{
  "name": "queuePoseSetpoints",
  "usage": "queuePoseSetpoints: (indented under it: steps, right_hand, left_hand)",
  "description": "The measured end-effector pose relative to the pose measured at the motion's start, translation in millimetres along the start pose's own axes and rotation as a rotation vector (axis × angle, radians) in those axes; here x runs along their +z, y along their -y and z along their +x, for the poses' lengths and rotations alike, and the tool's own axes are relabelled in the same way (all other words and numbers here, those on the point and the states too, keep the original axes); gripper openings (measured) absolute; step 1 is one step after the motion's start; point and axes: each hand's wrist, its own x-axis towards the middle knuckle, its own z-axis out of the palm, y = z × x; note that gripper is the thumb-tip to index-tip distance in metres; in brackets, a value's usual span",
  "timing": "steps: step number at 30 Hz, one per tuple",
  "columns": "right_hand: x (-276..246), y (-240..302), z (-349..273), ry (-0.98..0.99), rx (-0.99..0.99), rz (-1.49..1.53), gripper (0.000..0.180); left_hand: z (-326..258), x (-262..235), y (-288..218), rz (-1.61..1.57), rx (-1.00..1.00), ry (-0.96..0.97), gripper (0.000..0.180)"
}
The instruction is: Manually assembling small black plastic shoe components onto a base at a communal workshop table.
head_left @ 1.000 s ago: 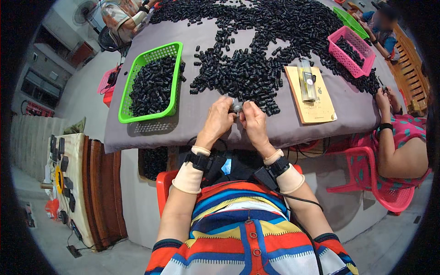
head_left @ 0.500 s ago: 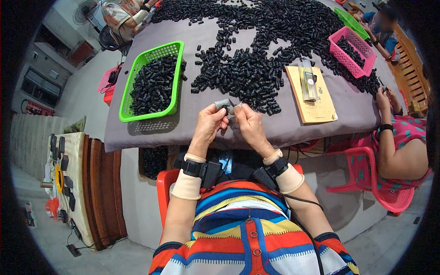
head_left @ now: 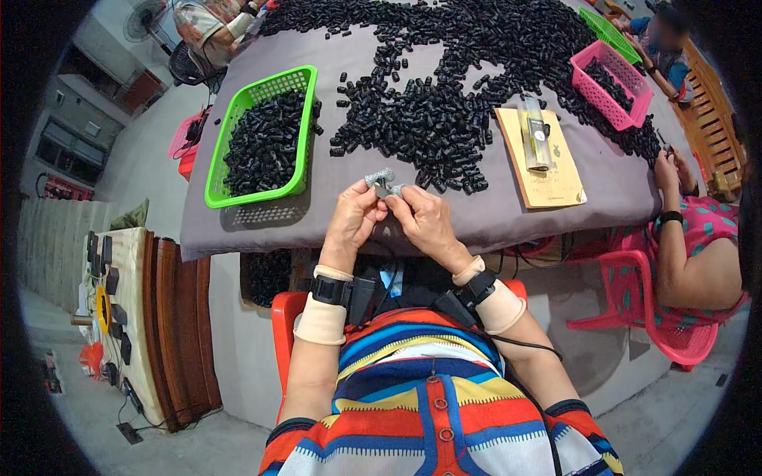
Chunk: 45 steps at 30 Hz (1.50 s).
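My left hand (head_left: 353,216) and my right hand (head_left: 422,219) are raised together over the near edge of the grey-clothed table (head_left: 508,218). Their fingertips pinch a small grey part (head_left: 381,179), the left holding its upper end and the right touching it from the other side. Just beyond the hands lies a wide heap of small black cylindrical pieces (head_left: 444,119). Both wrists wear black straps and beige bands.
A green basket (head_left: 262,143) full of black pieces stands at the left. A wooden board with a clear tool (head_left: 540,155) lies to the right, a pink basket (head_left: 611,79) farther back. Another person's hands (head_left: 675,170) work at the right edge, seated on a pink chair.
My hands have lifted off the table edge and drawn toward me, turning the small grey part up between the fingertips.
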Motion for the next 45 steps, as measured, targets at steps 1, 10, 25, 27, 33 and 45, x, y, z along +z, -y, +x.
queuePoseSetpoints:
  steps: [1,10,25,27,33,45]
  right_hand:
    - [0.1,-0.2,-0.2,0.002,-0.004,-0.015,0.020]
    - [0.7,1.4,0.9,-0.010,-0.021,-0.060,0.023]
    - [4.3,1.1,1.6,-0.003,-0.017,-0.095,0.024]
    - [4.5,0.9,1.6,-0.002,-0.016,-0.099,0.024]
    - [8.6,-1.0,0.8,-0.023,-0.022,-0.131,0.025]
    - [6.3,1.0,-0.1,-0.045,-0.040,-0.104,0.023]
  left_hand:
    - [-0.1,-0.1,0.1,-0.012,0.002,0.024,0.023]
    - [-3.0,3.2,-1.7,-0.010,0.001,0.031,0.021]
    - [-3.5,-0.3,-1.1,-0.007,-0.014,0.039,0.018]
    - [-3.5,3.7,-1.3,0.001,-0.015,0.016,0.016]
    - [-3.1,6.0,-2.1,0.027,-0.018,-0.008,0.014]
    - [-3.1,4.1,-2.8,0.008,-0.028,0.010,0.015]
